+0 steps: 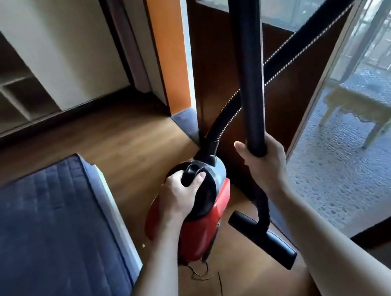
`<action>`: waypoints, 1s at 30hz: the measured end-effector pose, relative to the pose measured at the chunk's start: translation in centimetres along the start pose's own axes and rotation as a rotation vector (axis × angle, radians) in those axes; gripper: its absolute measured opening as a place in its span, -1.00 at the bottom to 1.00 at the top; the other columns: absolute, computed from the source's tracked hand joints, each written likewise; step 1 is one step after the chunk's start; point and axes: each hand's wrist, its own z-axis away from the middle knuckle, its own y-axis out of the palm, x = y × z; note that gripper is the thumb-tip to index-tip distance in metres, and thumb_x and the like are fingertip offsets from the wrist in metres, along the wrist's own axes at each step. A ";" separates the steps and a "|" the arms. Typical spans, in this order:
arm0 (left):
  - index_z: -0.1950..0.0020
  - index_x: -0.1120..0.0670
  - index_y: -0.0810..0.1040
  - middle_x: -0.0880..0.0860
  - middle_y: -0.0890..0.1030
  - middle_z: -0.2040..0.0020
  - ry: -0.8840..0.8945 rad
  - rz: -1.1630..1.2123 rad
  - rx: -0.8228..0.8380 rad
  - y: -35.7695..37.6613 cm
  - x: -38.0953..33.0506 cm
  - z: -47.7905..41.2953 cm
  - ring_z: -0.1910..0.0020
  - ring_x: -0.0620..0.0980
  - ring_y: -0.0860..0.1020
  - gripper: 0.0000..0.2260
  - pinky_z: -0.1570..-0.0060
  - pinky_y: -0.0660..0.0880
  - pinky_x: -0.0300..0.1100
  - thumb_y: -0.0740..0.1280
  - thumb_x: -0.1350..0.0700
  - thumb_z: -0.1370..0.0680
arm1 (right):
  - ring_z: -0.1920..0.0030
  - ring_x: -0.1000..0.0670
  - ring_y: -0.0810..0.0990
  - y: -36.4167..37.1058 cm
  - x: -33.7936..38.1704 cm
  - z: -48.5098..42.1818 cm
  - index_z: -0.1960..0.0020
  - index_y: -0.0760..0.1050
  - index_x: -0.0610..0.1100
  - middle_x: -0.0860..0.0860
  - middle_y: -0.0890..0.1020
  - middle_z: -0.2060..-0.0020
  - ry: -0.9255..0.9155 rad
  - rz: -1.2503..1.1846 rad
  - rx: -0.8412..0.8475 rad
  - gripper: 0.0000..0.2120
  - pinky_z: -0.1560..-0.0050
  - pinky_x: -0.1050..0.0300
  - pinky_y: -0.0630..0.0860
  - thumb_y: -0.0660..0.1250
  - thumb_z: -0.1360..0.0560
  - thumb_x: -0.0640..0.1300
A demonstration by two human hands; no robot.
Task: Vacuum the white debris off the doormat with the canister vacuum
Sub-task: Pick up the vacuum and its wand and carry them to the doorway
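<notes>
Canister vacuum, low beside the door: left hand curled round its top handle, right hand clamped on the wand; floor nozzle just right of the canister. Step, apparently: positioning the machine. Next: reaching the doormat, not identifiable here. Shelf cubbies, far left of the canister: contents indiscernible.

The left hand holds the black handle on the red canister vacuum. The right hand grips the black tube, which stands up just right of it. A blue mattress lies on the near left.
</notes>
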 end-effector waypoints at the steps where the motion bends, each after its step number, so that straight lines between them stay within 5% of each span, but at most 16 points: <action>1: 0.20 0.10 0.58 0.05 0.67 0.25 -0.012 -0.021 -0.020 -0.7 0.1 -1.1 0.15 0.18 0.63 -0.52 0.10 0.57 0.02 0.31 -0.34 -0.39 | 0.29 -0.28 0.54 1.1 0.2 -0.9 0.24 0.39 -0.12 -0.17 0.51 0.36 -0.010 0.006 0.018 -0.70 0.27 -0.15 0.53 0.50 -0.48 -0.09; 6: 0.34 0.03 0.47 -0.08 0.54 0.39 -0.074 -0.100 -0.100 -2.9 0.6 -6.7 0.29 0.04 0.52 -0.67 0.28 0.32 -0.17 0.44 -0.11 -0.51 | 0.38 -0.06 0.50 6.1 1.1 -5.6 0.29 0.48 0.33 0.12 0.52 0.45 -0.030 -0.040 0.121 -0.60 0.32 0.05 0.47 0.52 -0.48 -0.13; 8: 0.26 0.10 0.55 -0.04 0.58 0.34 -0.093 -0.104 -0.118 -3.4 1.0 -9.3 0.26 0.04 0.55 -0.68 0.26 0.37 -0.14 0.43 -0.12 -0.52 | 0.39 0.00 0.46 8.2 1.2 -8.0 0.29 0.50 0.30 0.05 0.51 0.44 -0.032 -0.062 0.149 -0.61 0.35 0.10 0.43 0.52 -0.47 -0.15; 13: 0.18 0.10 0.61 -0.01 0.65 0.26 -0.106 -0.079 -0.184 -3.3 2.2 -16.3 0.20 0.07 0.61 -0.61 0.13 0.56 -0.01 0.38 -0.25 -0.46 | 0.39 -0.19 0.42 13.3 0.0 -14.8 0.22 0.41 -0.24 -0.27 0.51 0.36 -0.039 -0.135 0.234 -0.71 0.37 -0.05 0.42 0.51 -0.47 -0.19; 21: 0.16 0.07 0.63 -0.03 0.67 0.26 -0.200 -0.134 -0.309 -2.4 1.5 -30.5 0.20 -0.02 0.63 -0.61 0.11 0.59 0.01 0.34 -0.26 -0.47 | 0.45 0.14 0.34 21.0 -2.1 -29.9 0.34 0.40 0.17 0.20 0.45 0.48 -0.060 -0.189 0.399 -0.63 0.35 0.16 0.31 0.52 -0.45 -0.13; 30: 0.18 0.01 0.59 -0.08 0.64 0.25 -0.365 -0.158 -0.419 -2.7 0.5 -42.5 0.19 -0.06 0.61 -0.74 0.19 0.52 -0.11 0.39 -0.17 -0.51 | 0.44 0.13 0.35 28.0 -2.1 -43.9 0.32 0.34 0.21 0.23 0.42 0.50 -0.190 -0.207 0.566 -0.58 0.39 0.33 0.27 0.49 -0.47 -0.16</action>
